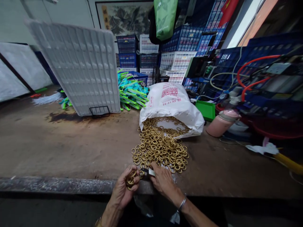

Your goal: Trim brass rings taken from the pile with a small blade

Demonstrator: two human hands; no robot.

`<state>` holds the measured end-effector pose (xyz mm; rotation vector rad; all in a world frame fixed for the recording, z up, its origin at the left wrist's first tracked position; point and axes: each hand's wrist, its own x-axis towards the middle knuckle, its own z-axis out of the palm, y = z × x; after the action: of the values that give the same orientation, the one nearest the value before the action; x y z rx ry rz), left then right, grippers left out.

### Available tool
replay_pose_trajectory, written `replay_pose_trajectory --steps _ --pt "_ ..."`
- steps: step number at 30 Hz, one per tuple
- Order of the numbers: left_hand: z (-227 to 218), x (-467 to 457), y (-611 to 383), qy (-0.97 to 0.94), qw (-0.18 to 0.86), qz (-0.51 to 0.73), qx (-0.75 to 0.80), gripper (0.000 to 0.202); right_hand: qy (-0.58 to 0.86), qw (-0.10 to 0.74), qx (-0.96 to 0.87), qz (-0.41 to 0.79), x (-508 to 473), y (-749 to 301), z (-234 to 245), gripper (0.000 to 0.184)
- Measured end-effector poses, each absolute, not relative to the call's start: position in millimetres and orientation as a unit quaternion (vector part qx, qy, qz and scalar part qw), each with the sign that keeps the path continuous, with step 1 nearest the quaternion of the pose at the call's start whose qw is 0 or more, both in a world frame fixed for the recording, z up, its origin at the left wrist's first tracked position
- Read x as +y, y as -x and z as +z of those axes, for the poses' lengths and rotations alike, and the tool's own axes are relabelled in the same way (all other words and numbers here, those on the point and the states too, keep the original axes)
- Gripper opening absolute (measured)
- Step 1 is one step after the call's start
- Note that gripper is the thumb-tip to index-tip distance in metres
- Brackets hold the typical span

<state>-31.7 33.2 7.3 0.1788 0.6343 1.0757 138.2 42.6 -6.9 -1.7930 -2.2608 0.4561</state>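
My left hand, at the table's front edge, is curled around several gold-coloured rings. My right hand, a bracelet on its wrist, grips a small black-and-white tool whose exact kind I cannot make out. The tool's dark end points left, close to a single ring by the left fingertips; whether they touch is unclear. Just beyond both hands lies a heap of the same gold rings. It spills from the open mouth of a white sack with red print, lying on its side.
A white ribbed panel leans upright on the brown table. Behind it lie green and turquoise pieces. A pink bottle and a green tray stand right of the sack. Stacked crates fill the back.
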Motion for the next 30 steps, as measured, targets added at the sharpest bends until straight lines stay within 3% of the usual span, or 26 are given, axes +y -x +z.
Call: replay_pose_trajectory --steps 4,7,11,15,19,25,27,30 --pt "4.8 31.7 26.5 -0.086 0.807 0.497 0.307 0.018 0.629 0.139 -0.741 0.192 48.0 -142.7 -14.2 0.019" --pt "6.1 28.8 19.2 -0.124 0.791 0.487 0.349 0.021 0.620 0.226 -0.708 0.251 52.9 -144.2 -13.2 0.006" --pt "6.0 25.5 7.4 -0.236 0.725 0.478 0.436 0.026 0.575 0.340 -0.667 0.331 53.4 -140.8 -2.2 0.024" --pt "3.8 24.3 -2.1 -0.318 0.666 0.462 0.492 0.034 0.548 0.349 -0.658 0.381 48.3 -135.7 6.3 0.025" --pt "2.9 25.0 -3.7 -0.383 0.612 0.456 0.520 0.027 0.533 0.346 -0.665 0.393 45.9 -133.2 8.3 0.025" --pt "4.4 25.9 2.0 -0.573 0.415 0.506 0.495 0.016 0.538 0.321 -0.676 0.388 47.7 -130.1 15.4 0.030" --pt "6.2 26.3 2.4 -0.553 0.450 0.494 0.497 0.018 0.544 0.326 -0.664 0.395 47.9 -128.8 17.2 0.032" --pt "8.7 26.7 2.2 -0.444 0.602 0.428 0.507 0.024 0.552 0.331 -0.654 0.397 47.7 -127.7 18.5 0.031"
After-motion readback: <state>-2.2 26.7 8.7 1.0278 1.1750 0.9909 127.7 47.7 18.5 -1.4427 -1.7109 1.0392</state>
